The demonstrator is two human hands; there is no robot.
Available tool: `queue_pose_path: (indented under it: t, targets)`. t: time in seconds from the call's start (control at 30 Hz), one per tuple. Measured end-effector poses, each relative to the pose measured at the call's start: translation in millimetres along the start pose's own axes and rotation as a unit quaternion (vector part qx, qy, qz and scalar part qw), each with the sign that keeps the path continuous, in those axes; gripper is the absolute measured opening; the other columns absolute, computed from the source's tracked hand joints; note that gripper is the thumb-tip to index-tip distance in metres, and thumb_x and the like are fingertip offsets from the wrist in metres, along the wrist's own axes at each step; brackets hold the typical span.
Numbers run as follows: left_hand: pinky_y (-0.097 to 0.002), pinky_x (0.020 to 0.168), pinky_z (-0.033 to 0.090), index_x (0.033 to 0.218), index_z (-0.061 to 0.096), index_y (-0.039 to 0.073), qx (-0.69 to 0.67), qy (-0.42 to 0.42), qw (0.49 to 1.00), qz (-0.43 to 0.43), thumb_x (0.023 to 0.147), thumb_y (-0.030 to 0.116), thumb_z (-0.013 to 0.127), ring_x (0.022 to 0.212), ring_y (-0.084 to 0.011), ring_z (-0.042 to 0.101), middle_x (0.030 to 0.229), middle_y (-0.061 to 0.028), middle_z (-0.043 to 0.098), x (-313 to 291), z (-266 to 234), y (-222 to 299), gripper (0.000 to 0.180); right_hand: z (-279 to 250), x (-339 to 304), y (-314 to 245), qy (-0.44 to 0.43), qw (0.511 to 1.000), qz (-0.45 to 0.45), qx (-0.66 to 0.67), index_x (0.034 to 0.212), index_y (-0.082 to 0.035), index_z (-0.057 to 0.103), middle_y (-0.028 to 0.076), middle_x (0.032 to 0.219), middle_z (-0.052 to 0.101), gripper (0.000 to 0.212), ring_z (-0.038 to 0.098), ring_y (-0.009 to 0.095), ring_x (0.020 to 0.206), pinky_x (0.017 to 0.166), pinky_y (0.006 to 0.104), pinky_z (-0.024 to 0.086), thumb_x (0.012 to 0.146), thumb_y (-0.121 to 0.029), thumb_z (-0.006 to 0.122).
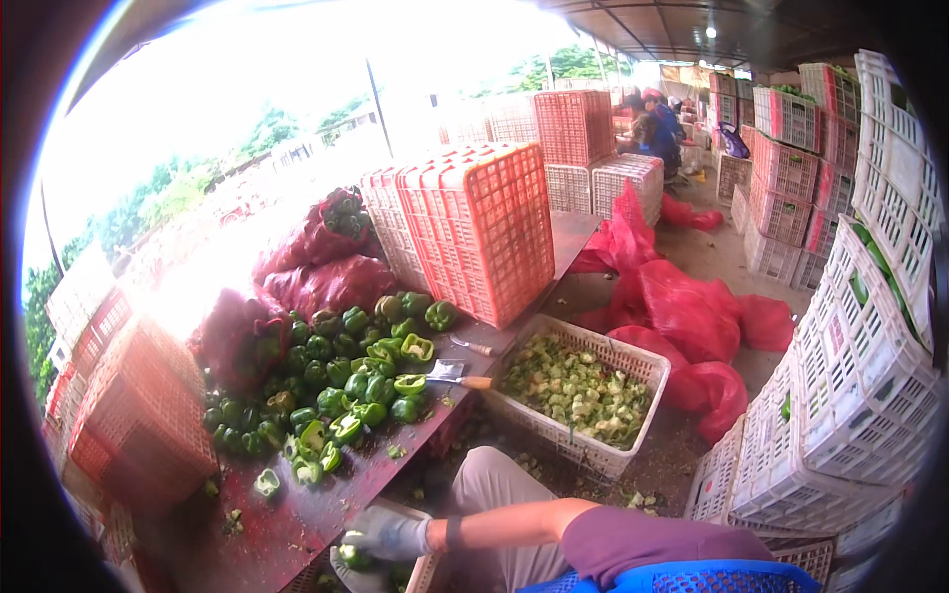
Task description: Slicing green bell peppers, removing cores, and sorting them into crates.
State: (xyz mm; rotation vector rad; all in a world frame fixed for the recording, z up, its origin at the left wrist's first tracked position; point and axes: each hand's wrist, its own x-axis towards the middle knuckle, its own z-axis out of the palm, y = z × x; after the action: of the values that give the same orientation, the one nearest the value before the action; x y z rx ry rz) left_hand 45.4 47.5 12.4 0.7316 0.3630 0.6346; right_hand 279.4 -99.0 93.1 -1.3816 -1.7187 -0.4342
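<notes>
At the bottom of the head view my right hand (393,534), in a grey glove, curls over a green bell pepper (353,556). Below it my left hand (358,580), gloved too and partly cut off by the lower rim, grips the same pepper. Both hands are over a pale crate (427,571) beside the table's front edge, with some green pieces in it. On the dark red table (262,539) lies a heap of green bell peppers (336,374), several cut open. A broad-bladed knife (473,381) with a wooden handle and a smaller knife (474,346) rest at the table's edge.
A white crate (647,420) of pale green pepper cores stands right of the table. Stacked red crates (484,232) and red mesh sacks (326,282) are on the table. Red netting (692,306) covers floor beyond. Tall crate stacks (840,376) line the right. People (657,128) sit far back.
</notes>
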Motion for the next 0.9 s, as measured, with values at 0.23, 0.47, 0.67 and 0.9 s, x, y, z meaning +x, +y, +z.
queue_pose_path:
  t: [0.23, 0.47, 0.67, 0.9]
  targets:
    - [-0.0444, 0.085, 0.044, 0.089, 0.059, 0.016, 0.648, 0.000, 0.728, 0.225, 0.092, 0.045, 0.060, 0.087, -0.0143, 0.061, 0.085, -0.0003, 0.066, 1.0, -50.2, -20.0, 0.029, -3.9, -9.8, 2.4, -0.105, 0.992, -0.065, 0.017, 0.098, -0.009, 0.062, 0.007, 0.087, 0.063, 0.015, 0.065, 0.028, 0.087, 0.078, 0.0408, 0.051, 0.085, -0.014, 0.063]
    - [-0.0458, 0.090, 0.047, 0.099, 0.061, 0.013, 0.121, 0.103, 0.987, 0.031, 0.091, 0.047, 0.062, 0.093, -0.0190, 0.062, 0.096, -0.0038, 0.067, 5.5, 62.9, -61.8, 0.035, 15.9, -27.4, 12.3, -0.126, 0.990, -0.018, 0.060, 0.095, -0.011, 0.065, 0.007, 0.089, 0.065, 0.011, 0.065, 0.029, 0.087, 0.077, 0.0419, 0.050, 0.087, -0.019, 0.064]
    - [-0.0440, 0.096, 0.051, 0.112, 0.066, 0.014, 0.027, 0.105, 0.994, 0.006, 0.091, 0.045, 0.057, 0.105, -0.0223, 0.065, 0.111, -0.0046, 0.069, 13.0, 57.4, -75.9, 0.039, 61.1, -21.7, 7.8, -0.194, 0.975, 0.067, 0.081, 0.090, -0.013, 0.065, 0.009, 0.084, 0.069, 0.008, 0.068, 0.030, 0.087, 0.076, 0.0438, 0.051, 0.087, -0.020, 0.064]
    - [-0.0367, 0.082, 0.056, 0.113, 0.067, 0.007, -0.036, 0.139, 0.989, 0.039, 0.095, 0.031, 0.057, 0.095, -0.0199, 0.067, 0.106, -0.0080, 0.069, 3.9, 52.7, -68.9, 0.032, 71.4, -3.8, 1.6, -0.181, 0.917, 0.283, 0.214, 0.117, -0.013, 0.062, 0.019, 0.099, 0.073, 0.020, 0.071, 0.042, 0.094, 0.079, 0.0493, 0.055, 0.102, -0.025, 0.055]
